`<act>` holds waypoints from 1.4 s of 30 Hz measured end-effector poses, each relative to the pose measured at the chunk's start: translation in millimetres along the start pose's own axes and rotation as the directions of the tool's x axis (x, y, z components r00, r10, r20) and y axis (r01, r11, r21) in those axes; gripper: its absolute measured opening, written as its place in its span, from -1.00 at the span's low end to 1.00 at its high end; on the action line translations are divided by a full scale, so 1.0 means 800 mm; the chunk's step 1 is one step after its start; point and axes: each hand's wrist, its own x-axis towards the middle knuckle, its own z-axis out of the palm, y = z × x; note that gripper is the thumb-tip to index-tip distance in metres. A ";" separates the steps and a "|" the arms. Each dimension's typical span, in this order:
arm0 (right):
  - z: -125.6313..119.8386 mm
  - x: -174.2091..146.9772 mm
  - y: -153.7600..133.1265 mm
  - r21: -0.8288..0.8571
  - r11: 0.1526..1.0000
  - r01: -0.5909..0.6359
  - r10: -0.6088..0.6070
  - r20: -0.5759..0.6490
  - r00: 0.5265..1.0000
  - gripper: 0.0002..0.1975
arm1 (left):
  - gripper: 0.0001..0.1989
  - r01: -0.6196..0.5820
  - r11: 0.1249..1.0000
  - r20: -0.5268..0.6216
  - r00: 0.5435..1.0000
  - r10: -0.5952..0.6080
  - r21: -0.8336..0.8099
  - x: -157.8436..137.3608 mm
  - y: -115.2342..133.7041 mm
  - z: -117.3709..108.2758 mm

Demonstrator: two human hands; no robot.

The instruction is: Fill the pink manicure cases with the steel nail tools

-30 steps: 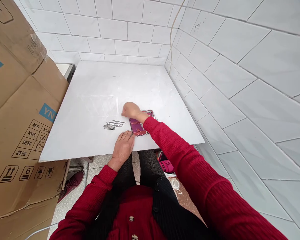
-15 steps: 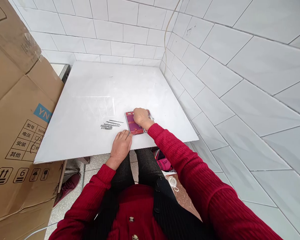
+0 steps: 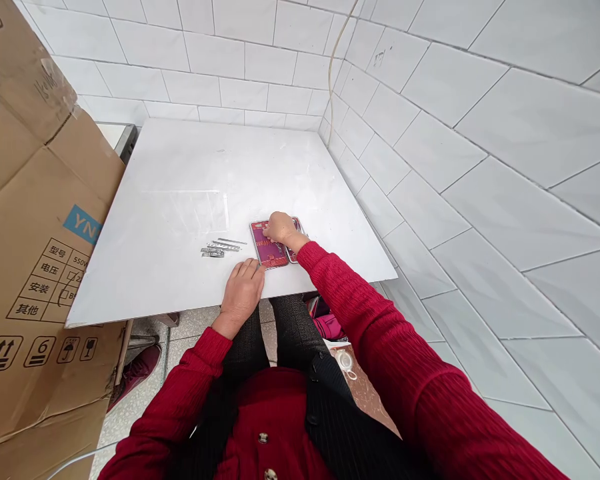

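An open case with a red and purple lining lies near the table's front edge; it looks like a manicure set case. Its right half is partly hidden by my right hand, which is closed over the middle of the case with the fingertips pinched at the purple panel. Whatever they hold is too small to make out. My left hand lies at the table's edge, fingers stretched out, the fingertips touching the case's near left corner. Left of the case, several small metal tools, among them flat clipper-like pieces and thin sticks, lie in a loose group.
The white table stands in a corner against tiled walls. A big cardboard box rises along its left side. A thin cable hangs down at the back corner. Below the front edge are pink items and a shoe.
My right hand has shifted slightly, and its fingertips show more clearly over the case's purple panel. My left hand, the case and the metal tools stay in place.
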 end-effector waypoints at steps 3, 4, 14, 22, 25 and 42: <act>-0.005 0.004 -0.003 0.060 0.998 -0.001 -0.001 0.022 1.000 -0.84 | -0.67 -0.009 1.000 -0.005 1.000 0.009 0.013 0.000 0.000 0.001; -0.007 0.006 -0.004 0.084 0.996 0.000 -0.002 0.026 1.000 -0.83 | -0.67 -0.009 1.000 -0.008 1.000 0.009 0.017 -0.001 0.000 0.001; -0.010 0.032 0.015 0.468 0.884 -0.008 -0.013 0.043 0.999 -0.75 | -0.69 -0.017 1.000 -0.019 1.000 0.017 0.027 -0.003 -0.002 0.003; -0.019 0.044 -0.033 0.525 0.848 0.073 -0.152 0.109 0.982 -0.76 | -0.68 -0.001 1.000 -0.006 1.000 0.001 0.002 -0.004 -0.001 0.003; -0.009 0.037 -0.070 0.409 0.888 0.211 -0.310 0.191 0.931 -0.79 | -0.68 -0.002 1.000 -0.005 1.000 0.002 0.009 -0.004 -0.002 0.004; -0.046 -0.024 0.006 -0.030 0.999 0.031 -0.030 0.056 0.998 -0.80 | -0.67 -0.004 1.000 -0.022 1.000 0.004 -0.004 -0.003 -0.002 0.003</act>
